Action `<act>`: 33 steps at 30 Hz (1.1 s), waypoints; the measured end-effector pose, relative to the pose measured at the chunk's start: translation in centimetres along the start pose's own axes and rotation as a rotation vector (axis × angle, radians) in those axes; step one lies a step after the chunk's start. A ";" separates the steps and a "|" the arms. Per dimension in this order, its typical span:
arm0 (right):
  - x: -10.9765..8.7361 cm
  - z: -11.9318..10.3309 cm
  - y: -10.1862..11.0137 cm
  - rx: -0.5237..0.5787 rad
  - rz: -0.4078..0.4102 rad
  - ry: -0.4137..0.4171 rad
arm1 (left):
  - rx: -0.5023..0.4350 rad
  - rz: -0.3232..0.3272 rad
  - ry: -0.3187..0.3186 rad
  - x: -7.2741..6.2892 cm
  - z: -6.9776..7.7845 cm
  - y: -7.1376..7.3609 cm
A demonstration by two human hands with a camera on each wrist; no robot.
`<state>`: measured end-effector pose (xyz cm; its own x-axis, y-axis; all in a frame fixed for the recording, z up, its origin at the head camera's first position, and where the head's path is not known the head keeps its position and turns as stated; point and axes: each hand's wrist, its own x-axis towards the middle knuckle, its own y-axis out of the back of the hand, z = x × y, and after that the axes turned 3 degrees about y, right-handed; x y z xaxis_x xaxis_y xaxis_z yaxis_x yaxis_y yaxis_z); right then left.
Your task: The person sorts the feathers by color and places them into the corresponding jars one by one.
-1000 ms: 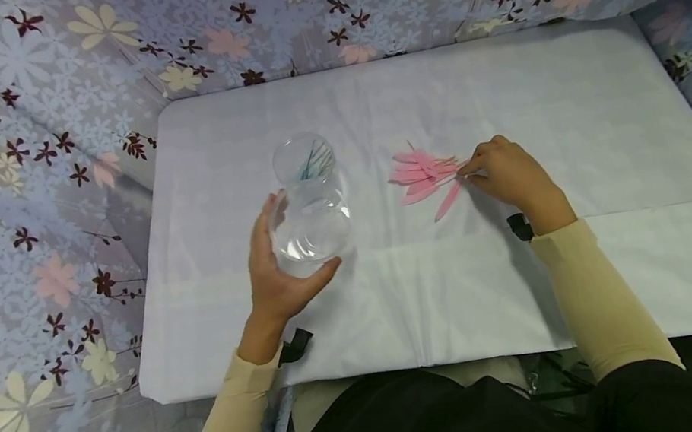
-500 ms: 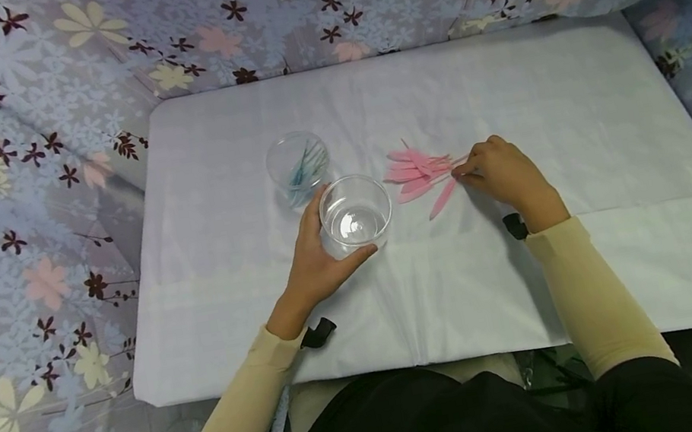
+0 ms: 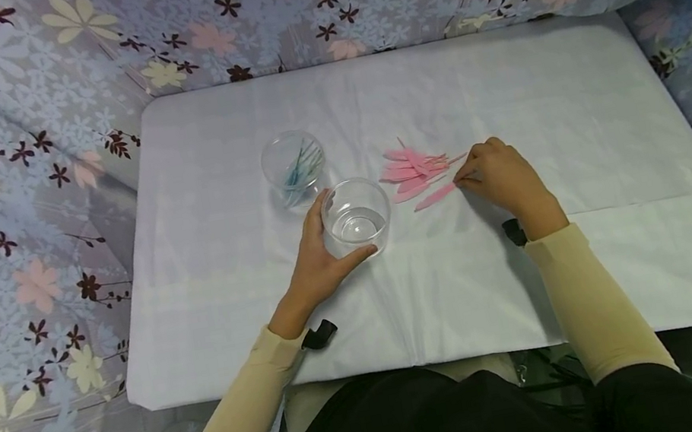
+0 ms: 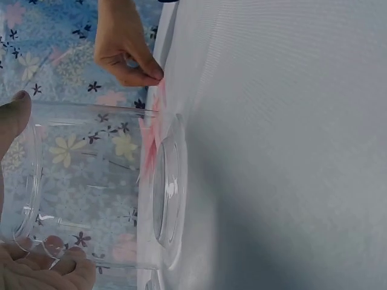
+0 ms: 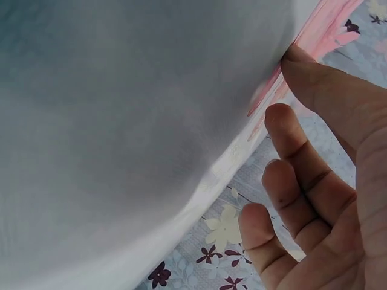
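Observation:
My left hand (image 3: pixel 316 267) curves round a clear, straight-sided cup (image 3: pixel 358 225), its mouth facing up in the head view. Thumb and fingers lie on opposite sides of its wall, and its thick base (image 4: pixel 171 193) is close over the white cloth in the left wrist view. To the right, my right hand (image 3: pixel 506 176) pinches the end of a pink feather (image 3: pixel 434 196) between thumb and forefinger. The other fingers (image 5: pixel 284 181) curl loosely in the right wrist view. Beside that feather lies a loose pile of pink feathers (image 3: pixel 407 168).
Behind the left hand stands a second clear cup (image 3: pixel 269 156) with several teal feathers (image 3: pixel 301 170) in it. A white cloth (image 3: pixel 503 80) covers the table, and floral fabric (image 3: pixel 282 11) hangs behind it and at the sides.
My left hand has brought the cup to the right, away from the teal feathers' cup, and it now shows mouth up. The pinched pink feather has swung flatter and apart from the pile.

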<state>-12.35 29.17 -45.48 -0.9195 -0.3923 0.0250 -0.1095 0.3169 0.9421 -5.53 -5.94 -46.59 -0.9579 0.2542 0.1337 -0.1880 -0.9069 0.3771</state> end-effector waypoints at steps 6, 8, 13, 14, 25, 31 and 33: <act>-0.1 0.0 -0.1 -0.006 0.008 0.027 | 0.015 -0.017 0.042 0.3 0.1 0.1; -0.1 0.0 -0.2 -0.005 0.011 0.035 | 0.021 -0.016 0.063 0.4 0.1 0.2; -0.1 -0.2 -0.5 -0.017 0.028 0.058 | 0.028 -0.002 0.085 0.7 0.1 0.3; -0.1 -0.2 -0.5 -0.022 0.029 0.059 | 0.028 0.001 0.085 0.7 0.0 0.3; -0.6 -0.7 -0.6 -0.098 0.002 0.031 | 0.014 -0.034 0.063 1.1 0.0 0.4; -0.9 -0.6 -0.2 -0.105 0.033 0.082 | 0.018 -0.051 0.082 1.3 0.1 0.5; -0.9 -0.6 -0.1 -0.100 0.038 0.099 | 0.024 -0.051 0.090 1.3 0.2 0.6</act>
<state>-11.33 28.99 -45.42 -0.8800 -0.4665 0.0896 -0.0326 0.2475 0.9683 -6.85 -6.05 -46.03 -0.9629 0.2680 0.0313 -0.2331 -0.8847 0.4038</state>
